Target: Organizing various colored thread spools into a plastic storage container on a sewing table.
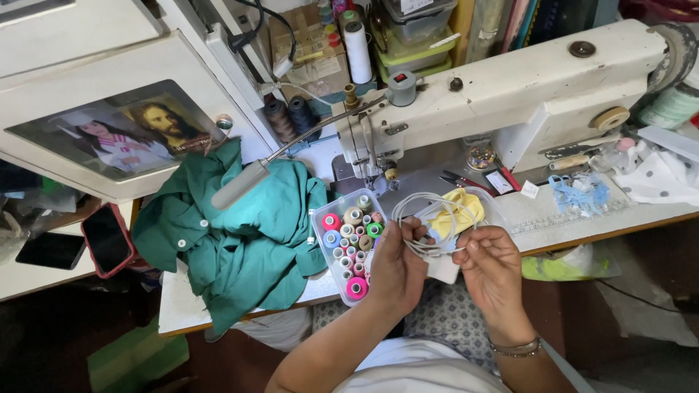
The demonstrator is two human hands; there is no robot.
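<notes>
While the sewing machine [510, 87] is standing at the back edge of the table [582, 211], a green cloth [240, 233] is spread at the left end. A box [346, 244] of thread spools is placed at the front edge. Just beside it, a white cord [429, 218] is gripped as a coil by the closed left hand [397, 266] and right hand [491, 266].

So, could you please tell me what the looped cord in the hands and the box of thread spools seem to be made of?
Looped cord: thin, white and smooth, holding springy round coils, so probably elastic or plastic-coated cord, held by the left hand and right hand. Box: clear, glossy, hard plastic by the look; the spools show through its wall.
</notes>
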